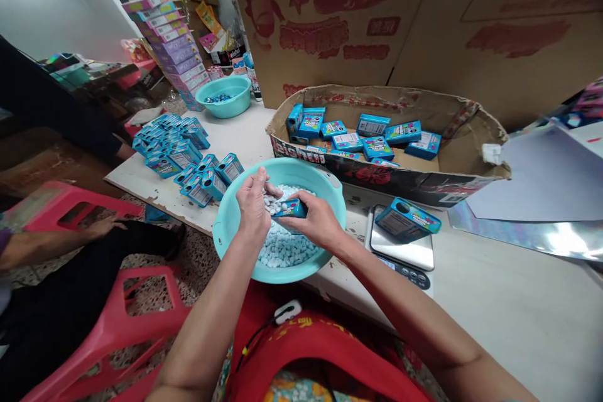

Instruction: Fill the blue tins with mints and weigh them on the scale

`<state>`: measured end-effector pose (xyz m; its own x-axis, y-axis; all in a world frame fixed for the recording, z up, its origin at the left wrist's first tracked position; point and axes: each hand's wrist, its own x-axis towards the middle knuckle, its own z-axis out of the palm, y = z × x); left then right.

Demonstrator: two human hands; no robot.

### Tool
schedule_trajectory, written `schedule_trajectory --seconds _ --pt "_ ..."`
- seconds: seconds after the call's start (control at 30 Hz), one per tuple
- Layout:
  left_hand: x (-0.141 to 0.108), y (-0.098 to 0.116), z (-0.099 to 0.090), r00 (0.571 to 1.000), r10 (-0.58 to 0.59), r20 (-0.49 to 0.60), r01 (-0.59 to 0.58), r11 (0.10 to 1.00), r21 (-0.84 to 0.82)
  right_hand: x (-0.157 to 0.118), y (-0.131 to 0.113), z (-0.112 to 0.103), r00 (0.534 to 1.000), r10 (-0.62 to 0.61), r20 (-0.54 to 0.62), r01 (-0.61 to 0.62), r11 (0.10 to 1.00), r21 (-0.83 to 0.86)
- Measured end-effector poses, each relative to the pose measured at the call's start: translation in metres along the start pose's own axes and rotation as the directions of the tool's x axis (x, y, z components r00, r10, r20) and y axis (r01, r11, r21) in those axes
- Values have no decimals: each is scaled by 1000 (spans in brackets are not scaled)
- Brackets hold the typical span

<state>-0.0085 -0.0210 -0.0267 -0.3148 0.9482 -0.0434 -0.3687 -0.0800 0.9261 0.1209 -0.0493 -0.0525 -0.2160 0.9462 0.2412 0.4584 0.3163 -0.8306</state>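
Above a turquoise basin (334, 201) of pale blue candies (287, 248), my left hand (254, 201) is cupped round a small heap of the candies. My right hand (318, 220) grips a small blue box (293, 208), tilted with its end against the candies in my left palm. Another blue box (407, 220) lies on a digital scale (400, 251) to the right of the basin. Groups of blue boxes (172, 144) stand on the table to the left.
A cut-down carton (377, 169) behind the basin holds several blue boxes. A smaller turquoise bowl (230, 103) and stacked colourful boxes (176, 50) are at the back left. Papers (541, 176) lie right. A seated person's arm (61, 242) and red stools (108, 320) are left.
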Motion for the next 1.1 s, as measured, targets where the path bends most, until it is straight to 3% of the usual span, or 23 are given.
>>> schedule_trajectory --seconds 0.53,0.73,0.83,0.9,0.93,0.97,1.03,1.07,1.1 --pt "-5 2 8 1000 -3 25 3 1000 4 -4 -3 -2 1000 21 -11 -20 996 86" --pt "-10 7 12 988 -10 156 7 1000 19 -1 2 -5 999 13 -37 -7 986 169" --pt "-4 12 2 980 13 197 -22 999 47 -4 6 -10 999 30 -14 -26 971 239" --pt "5 13 -16 975 33 220 -89 964 249 -8 10 -16 997 57 -47 -41 954 298" --pt "9 12 -28 964 25 263 -140 893 428 -9 12 -19 994 76 -83 -45 945 325" --pt "13 11 -40 948 -21 317 -194 751 631 -11 15 -21 988 91 -121 -45 940 339" --pt "13 4 -62 907 -233 351 -281 288 916 -12 20 -23 980 96 -174 -36 947 319" --pt "10 -1 -69 880 -352 317 -317 61 947 -12 23 -21 978 88 -191 -30 956 290" --pt "4 -6 -74 851 -453 265 -347 -106 932 -12 25 -19 975 82 -206 -26 966 259"
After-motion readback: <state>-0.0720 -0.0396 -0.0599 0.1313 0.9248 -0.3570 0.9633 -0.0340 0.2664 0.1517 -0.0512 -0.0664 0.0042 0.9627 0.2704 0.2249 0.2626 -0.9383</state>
